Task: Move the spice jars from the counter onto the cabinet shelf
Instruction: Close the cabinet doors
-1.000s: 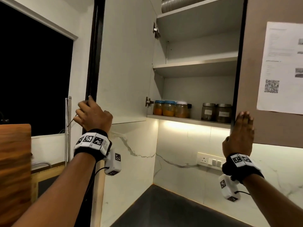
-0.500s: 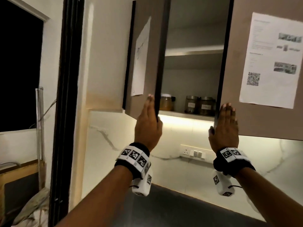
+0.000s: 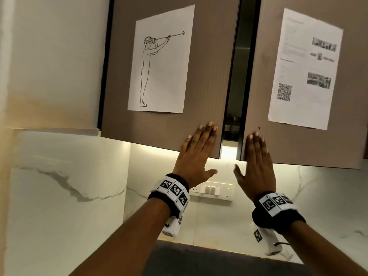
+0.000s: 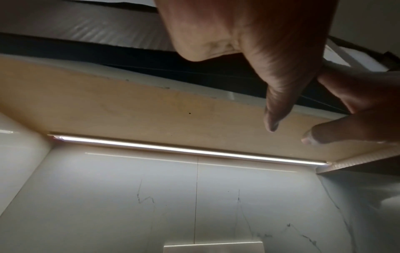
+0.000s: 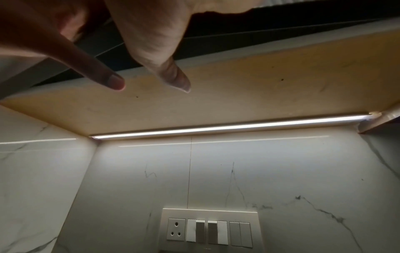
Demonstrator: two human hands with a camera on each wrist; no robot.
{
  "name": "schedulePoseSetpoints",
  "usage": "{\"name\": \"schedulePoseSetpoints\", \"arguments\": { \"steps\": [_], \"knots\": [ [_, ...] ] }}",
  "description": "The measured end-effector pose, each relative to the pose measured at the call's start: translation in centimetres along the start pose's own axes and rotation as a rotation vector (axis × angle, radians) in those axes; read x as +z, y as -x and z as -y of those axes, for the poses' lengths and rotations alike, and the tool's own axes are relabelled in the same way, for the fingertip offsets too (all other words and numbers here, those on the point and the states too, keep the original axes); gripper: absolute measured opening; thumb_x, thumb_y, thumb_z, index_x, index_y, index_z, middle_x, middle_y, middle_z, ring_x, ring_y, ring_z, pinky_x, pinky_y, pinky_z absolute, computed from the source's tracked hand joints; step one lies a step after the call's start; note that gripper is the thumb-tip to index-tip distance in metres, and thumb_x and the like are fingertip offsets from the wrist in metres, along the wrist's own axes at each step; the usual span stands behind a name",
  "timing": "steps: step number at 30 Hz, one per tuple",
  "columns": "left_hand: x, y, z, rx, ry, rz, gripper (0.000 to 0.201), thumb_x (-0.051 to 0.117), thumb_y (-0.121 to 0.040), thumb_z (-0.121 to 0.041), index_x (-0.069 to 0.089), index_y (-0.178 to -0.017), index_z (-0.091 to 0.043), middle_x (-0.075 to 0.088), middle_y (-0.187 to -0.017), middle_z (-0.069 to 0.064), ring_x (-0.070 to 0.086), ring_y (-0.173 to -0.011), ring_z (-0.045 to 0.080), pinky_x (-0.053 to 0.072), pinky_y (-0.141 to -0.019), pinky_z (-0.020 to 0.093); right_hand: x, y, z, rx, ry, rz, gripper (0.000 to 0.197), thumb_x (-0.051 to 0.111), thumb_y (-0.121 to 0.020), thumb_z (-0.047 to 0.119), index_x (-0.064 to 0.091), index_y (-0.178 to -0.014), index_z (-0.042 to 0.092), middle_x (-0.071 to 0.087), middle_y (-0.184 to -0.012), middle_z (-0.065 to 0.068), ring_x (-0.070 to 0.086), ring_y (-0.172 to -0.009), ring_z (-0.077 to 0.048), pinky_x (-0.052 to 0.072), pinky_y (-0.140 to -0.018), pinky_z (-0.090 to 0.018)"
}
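Both brown cabinet doors are almost closed, with only a narrow dark gap between them. My left hand (image 3: 196,150) lies flat with straight fingers on the lower corner of the left door (image 3: 205,76). My right hand (image 3: 256,156) presses flat on the lower corner of the right door (image 3: 258,96). Through the gap a sliver of a jar (image 3: 232,124) on the shelf shows; the other spice jars are hidden behind the doors. Neither hand holds anything. In the wrist views the left thumb (image 4: 279,95) and right thumb (image 5: 164,56) hang free under the cabinet.
A drawing of a standing figure (image 3: 161,62) is taped to the left door, a printed sheet with a QR code (image 3: 304,70) to the right door. A light strip (image 5: 227,128) glows under the cabinet. A switch panel (image 5: 210,229) sits on the marble wall above the dark counter (image 3: 219,261).
The left door has swung from wide open to nearly closed, pushed by my left hand. The row of jars on the shelf has gone out of sight behind it. My right hand stays on the right door.
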State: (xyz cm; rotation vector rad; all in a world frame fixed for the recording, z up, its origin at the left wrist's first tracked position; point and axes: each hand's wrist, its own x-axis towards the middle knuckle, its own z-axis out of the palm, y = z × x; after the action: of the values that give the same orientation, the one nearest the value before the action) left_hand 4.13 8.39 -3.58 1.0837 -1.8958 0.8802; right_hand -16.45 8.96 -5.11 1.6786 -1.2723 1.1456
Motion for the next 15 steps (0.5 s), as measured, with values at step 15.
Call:
{"name": "schedulePoseSetpoints", "arguments": {
  "steps": [15],
  "knots": [
    [7.3,-5.1,0.6,-0.033,-0.128,0.225,0.118,0.070,-0.077,-0.041,-0.019,-0.151,-0.016,-0.028,-0.158,0.001,-0.023,-0.146,0.021,-0.011,-0.115,0.040,7.8,-3.2,-1.2,0.018,0.143,0.276,0.113,0.066,-0.073,0.011,-0.018,-0.149,0.017,-0.018,-0.159,-0.002,-0.014,-0.147,-0.020,-0.002,-0.118,-0.035]
  ]
}}
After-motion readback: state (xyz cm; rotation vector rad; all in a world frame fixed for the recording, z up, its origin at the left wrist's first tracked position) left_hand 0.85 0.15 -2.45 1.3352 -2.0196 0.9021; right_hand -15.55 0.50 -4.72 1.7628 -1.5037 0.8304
